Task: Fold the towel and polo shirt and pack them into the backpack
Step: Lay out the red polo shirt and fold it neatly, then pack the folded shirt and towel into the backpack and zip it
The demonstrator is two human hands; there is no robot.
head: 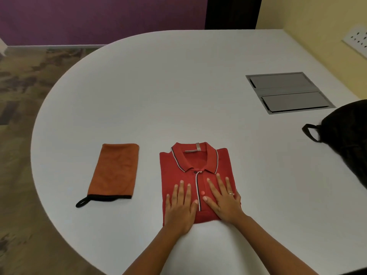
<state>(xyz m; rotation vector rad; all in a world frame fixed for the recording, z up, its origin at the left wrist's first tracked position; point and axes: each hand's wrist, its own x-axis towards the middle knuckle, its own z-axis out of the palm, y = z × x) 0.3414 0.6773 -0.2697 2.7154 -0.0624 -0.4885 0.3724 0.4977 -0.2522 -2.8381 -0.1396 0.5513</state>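
Observation:
A red polo shirt (178, 167) lies folded into a neat rectangle on the white table (178, 86), collar away from me. My left hand (181, 205) presses flat on its lower left part, fingers straight. My right hand (223, 199) lies flat on the lower right part, a ring on one finger. An orange towel (116, 169) with a black hem and loop lies folded to the left of the shirt. The black backpack (349, 139) sits at the table's right edge, partly out of frame.
A grey metal cable hatch (289, 92) is set into the table at the back right. A wall socket plate (357, 39) is on the yellow wall. Patterned carpet lies beyond the table's rounded left edge.

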